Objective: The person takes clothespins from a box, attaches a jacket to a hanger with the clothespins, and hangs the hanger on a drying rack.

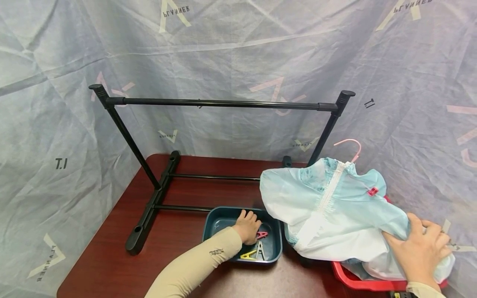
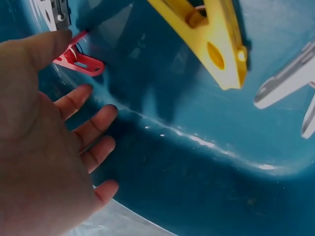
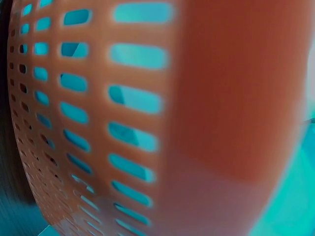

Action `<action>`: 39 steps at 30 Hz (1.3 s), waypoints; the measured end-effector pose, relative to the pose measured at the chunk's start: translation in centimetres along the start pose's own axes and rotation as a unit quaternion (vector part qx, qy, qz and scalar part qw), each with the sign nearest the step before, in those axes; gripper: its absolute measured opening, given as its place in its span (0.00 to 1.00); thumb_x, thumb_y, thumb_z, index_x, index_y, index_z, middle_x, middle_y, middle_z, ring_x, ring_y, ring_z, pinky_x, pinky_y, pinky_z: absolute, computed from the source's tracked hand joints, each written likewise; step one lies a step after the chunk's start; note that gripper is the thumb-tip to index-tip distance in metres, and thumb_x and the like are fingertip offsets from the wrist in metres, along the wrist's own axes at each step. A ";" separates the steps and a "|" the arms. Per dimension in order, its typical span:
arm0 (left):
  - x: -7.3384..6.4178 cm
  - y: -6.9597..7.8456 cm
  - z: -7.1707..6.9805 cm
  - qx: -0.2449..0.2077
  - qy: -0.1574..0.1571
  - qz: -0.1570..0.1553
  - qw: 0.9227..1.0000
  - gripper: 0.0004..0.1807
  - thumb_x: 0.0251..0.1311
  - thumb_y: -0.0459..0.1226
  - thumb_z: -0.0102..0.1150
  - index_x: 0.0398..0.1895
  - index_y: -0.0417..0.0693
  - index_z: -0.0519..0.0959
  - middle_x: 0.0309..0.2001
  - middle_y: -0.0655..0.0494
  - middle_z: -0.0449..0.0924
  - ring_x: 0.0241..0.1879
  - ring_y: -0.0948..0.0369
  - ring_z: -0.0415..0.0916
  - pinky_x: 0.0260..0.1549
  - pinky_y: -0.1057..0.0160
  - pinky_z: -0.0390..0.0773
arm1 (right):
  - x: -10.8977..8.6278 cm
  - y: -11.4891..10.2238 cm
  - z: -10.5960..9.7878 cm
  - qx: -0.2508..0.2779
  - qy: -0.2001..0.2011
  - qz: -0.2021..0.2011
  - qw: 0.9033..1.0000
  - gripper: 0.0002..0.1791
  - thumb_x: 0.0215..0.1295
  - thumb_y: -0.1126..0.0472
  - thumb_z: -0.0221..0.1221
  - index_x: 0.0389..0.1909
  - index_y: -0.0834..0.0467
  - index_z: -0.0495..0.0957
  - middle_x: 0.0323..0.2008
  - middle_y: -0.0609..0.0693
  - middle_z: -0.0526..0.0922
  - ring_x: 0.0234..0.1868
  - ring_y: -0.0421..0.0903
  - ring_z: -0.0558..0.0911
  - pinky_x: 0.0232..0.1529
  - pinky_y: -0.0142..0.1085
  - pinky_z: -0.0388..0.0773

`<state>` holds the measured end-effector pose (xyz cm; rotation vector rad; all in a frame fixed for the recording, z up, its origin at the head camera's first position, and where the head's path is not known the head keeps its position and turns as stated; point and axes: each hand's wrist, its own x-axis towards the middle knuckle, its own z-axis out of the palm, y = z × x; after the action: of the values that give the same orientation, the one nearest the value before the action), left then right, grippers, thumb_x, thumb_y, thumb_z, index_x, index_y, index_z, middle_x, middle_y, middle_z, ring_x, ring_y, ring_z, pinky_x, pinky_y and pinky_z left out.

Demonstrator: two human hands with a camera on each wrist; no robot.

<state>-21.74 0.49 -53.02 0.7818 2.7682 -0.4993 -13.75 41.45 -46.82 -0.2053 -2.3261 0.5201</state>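
My left hand (image 1: 247, 228) reaches into a dark blue tray (image 1: 220, 219), fingers loosely bent and apart. In the left wrist view its thumb is close to a red clothespin (image 2: 81, 63) and a grey clothespin (image 2: 59, 14); nothing shows in its grasp. A yellow clothespin (image 1: 247, 255) and another grey clothespin (image 1: 260, 251) lie in the tray. A pale blue and white zip jacket (image 1: 346, 215) on a pink hanger (image 1: 357, 151) lies over a red basket (image 1: 350, 281). A red clothespin (image 1: 372, 191) sits on its chest. My right hand (image 1: 425, 248) rests spread on its sleeve.
Behind the tray stands a black rack with a top bar (image 1: 223, 102) and long feet (image 1: 149, 211) on the dark red table (image 1: 108, 248). A grey printed cloth (image 1: 231, 62) hangs behind. The right wrist view shows mostly the slotted basket wall (image 3: 98, 98).
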 end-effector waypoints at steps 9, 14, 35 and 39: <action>0.2 0.1 0.2 0.020 -0.026 0.006 0.999 0.25 0.65 0.49 0.59 0.66 0.64 0.71 0.59 0.60 0.68 0.60 0.60 0.58 0.63 0.54 0.54 | 0.1 0.2 0.2 -0.002 0.005 -0.004 1.000 0.46 0.49 0.28 0.57 0.54 0.64 0.68 0.52 0.76 0.61 0.50 0.82 0.56 0.43 0.73 0.48; 0.1 -0.2 -0.3 0.012 -0.026 0.006 1.000 0.23 0.64 0.48 0.60 0.63 0.64 0.73 0.56 0.61 0.69 0.56 0.61 0.59 0.58 0.56 0.56 | 0.0 0.1 0.0 -0.006 -0.013 0.010 1.000 0.37 0.45 0.49 0.66 0.55 0.64 0.68 0.53 0.75 0.61 0.52 0.81 0.56 0.44 0.72 0.48; -0.6 -0.8 -1.0 -0.034 0.004 0.015 0.999 0.22 0.63 0.53 0.61 0.57 0.56 0.76 0.54 0.62 0.74 0.55 0.61 0.64 0.54 0.59 0.61 | 0.1 -0.1 -0.2 -0.019 -0.038 0.028 0.999 0.38 0.45 0.55 0.68 0.57 0.64 0.66 0.54 0.75 0.60 0.54 0.80 0.56 0.42 0.72 0.50; -0.8 -1.3 -1.3 -0.046 0.003 0.019 0.999 0.24 0.63 0.54 0.61 0.58 0.55 0.78 0.55 0.61 0.76 0.57 0.60 0.65 0.56 0.58 0.62 | 0.1 -0.1 -0.2 -0.023 -0.045 0.031 0.998 0.38 0.44 0.56 0.68 0.57 0.64 0.66 0.54 0.75 0.60 0.54 0.80 0.57 0.42 0.72 0.50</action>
<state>-21.90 -0.43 -51.26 0.8142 2.7541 -0.3610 -13.70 41.47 -46.54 -0.2827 -2.4265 0.5163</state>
